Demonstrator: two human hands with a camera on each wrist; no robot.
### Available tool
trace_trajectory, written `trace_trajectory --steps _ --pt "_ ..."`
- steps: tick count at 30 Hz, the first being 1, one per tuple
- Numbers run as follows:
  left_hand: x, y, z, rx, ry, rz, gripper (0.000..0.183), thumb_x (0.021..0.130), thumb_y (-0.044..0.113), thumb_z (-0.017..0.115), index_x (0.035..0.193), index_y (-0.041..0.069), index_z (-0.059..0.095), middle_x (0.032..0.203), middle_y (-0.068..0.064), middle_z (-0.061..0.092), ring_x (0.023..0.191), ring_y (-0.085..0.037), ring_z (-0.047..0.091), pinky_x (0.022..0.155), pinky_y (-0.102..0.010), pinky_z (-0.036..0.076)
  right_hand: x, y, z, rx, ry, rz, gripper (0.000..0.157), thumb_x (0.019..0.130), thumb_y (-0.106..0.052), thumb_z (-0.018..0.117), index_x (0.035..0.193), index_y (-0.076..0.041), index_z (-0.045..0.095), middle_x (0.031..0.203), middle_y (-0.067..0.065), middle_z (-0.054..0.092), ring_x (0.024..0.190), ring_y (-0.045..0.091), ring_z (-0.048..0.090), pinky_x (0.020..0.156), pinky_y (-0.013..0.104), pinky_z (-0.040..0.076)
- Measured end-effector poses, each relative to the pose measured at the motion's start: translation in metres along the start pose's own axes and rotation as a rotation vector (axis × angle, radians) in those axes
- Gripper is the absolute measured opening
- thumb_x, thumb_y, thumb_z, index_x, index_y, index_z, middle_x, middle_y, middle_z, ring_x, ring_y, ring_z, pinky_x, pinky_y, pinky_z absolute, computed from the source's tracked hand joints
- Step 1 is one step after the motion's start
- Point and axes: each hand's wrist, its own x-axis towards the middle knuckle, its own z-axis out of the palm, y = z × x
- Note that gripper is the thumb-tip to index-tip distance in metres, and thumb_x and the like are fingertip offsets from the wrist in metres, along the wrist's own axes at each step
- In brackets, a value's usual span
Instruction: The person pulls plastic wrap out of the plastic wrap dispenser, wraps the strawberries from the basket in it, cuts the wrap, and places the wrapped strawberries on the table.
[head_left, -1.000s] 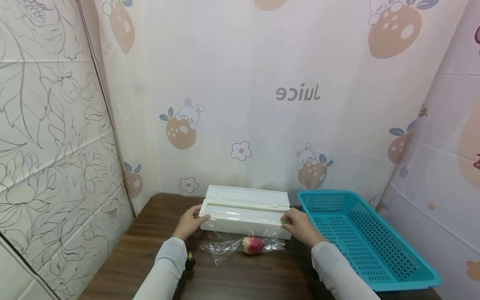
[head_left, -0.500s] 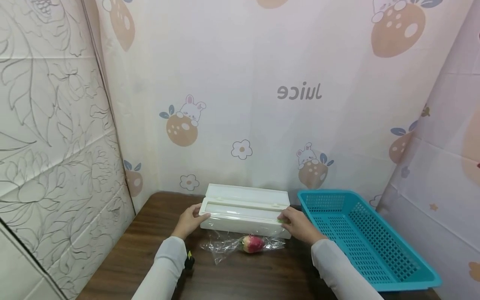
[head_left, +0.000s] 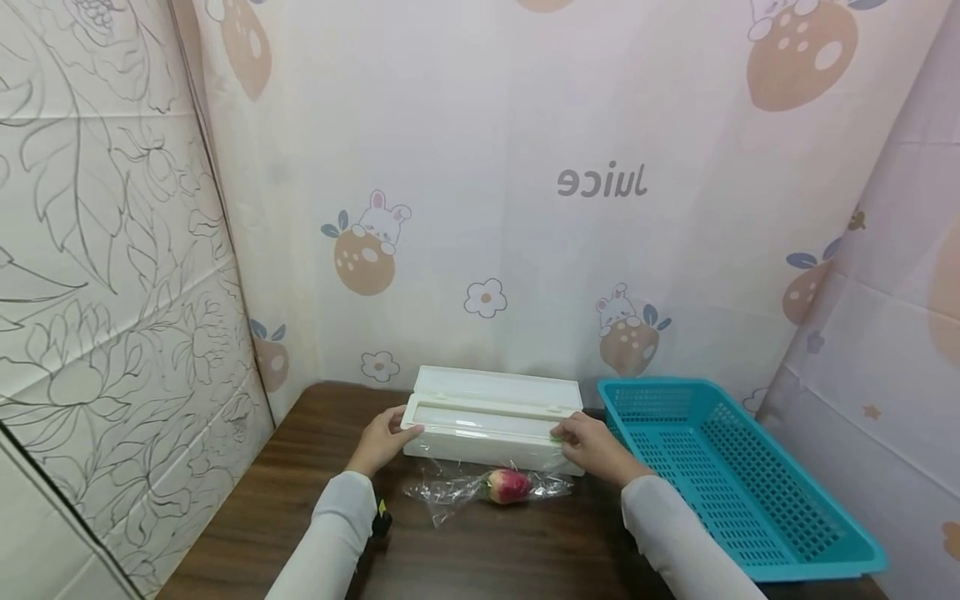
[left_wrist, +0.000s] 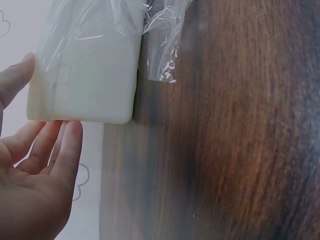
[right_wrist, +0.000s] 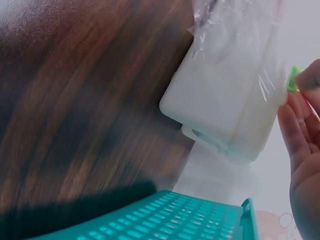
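A white cling film dispenser box [head_left: 480,448] lies across the table, its lid [head_left: 498,387] raised at the back. Clear cling film [head_left: 442,492] hangs over the front edge and spreads onto the wood. On the film sits a red and yellowish fruit [head_left: 510,486], perhaps a strawberry. My left hand [head_left: 380,442] grips the box's left end, thumb on top and fingers against the end, as the left wrist view shows too. At the right part of the front edge, my right hand [head_left: 596,448] pinches a small green slider [right_wrist: 292,80]; the fingers partly hide it.
A turquoise plastic basket [head_left: 832,521] stands right of the box, close to the right forearm. Beside the left sleeve lies a small black thing with a yellow mark [head_left: 381,523]. A patterned curtain [head_left: 480,208] hangs behind the brown wooden table [head_left: 480,558].
My right hand has moved a little to the left along the box's front edge, with the green slider. The left hand keeps its hold; the fruit and the film lie as before.
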Motion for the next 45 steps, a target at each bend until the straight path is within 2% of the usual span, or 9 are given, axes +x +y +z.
trace_trajectory --steps 4,8,19,33,45 --pt "-0.001 0.000 0.001 -0.003 0.000 -0.004 0.067 0.088 0.034 0.079 0.138 -0.003 0.053 0.124 -0.019 0.064 0.110 -0.035 0.064 0.089 -0.046 0.056 0.002 -0.002 0.003 0.024 0.029 0.062 0.014 0.086 -0.009 0.077 0.100 -0.009 0.075 0.090 -0.003 0.062 0.081 0.011 0.058 0.073 0.030 0.056" --pt "-0.001 0.000 0.001 -0.010 -0.004 -0.024 0.067 0.088 0.035 0.079 0.139 -0.001 0.053 0.125 -0.018 0.063 0.111 -0.034 0.064 0.091 -0.046 0.055 0.005 -0.007 0.006 -0.005 0.042 0.104 0.015 0.085 -0.016 0.081 0.097 -0.009 0.075 0.087 -0.003 0.062 0.078 0.011 0.057 0.070 0.030 0.055" --pt "-0.001 0.001 0.001 -0.015 -0.007 -0.006 0.067 0.088 0.034 0.079 0.139 -0.002 0.053 0.125 -0.020 0.063 0.112 -0.035 0.063 0.091 -0.047 0.055 0.012 -0.016 0.007 -0.058 0.046 0.151 0.019 0.081 -0.021 0.085 0.088 -0.008 0.073 0.078 -0.002 0.057 0.071 0.011 0.053 0.065 0.030 0.052" --pt "0.001 0.000 0.001 -0.016 -0.008 -0.010 0.067 0.088 0.035 0.079 0.139 -0.002 0.054 0.124 -0.019 0.064 0.110 -0.034 0.064 0.089 -0.046 0.055 0.015 -0.020 0.011 -0.093 0.024 0.114 0.012 0.082 -0.012 0.084 0.089 -0.010 0.075 0.081 -0.004 0.060 0.075 0.011 0.055 0.070 0.032 0.053" --pt "0.000 0.001 0.000 -0.024 -0.001 -0.015 0.067 0.088 0.036 0.078 0.140 0.001 0.054 0.126 -0.018 0.063 0.112 -0.035 0.063 0.091 -0.048 0.054 0.019 -0.023 0.010 -0.112 -0.014 0.059 0.015 0.081 -0.005 0.082 0.094 -0.009 0.076 0.085 -0.002 0.064 0.077 0.011 0.061 0.075 0.032 0.057"
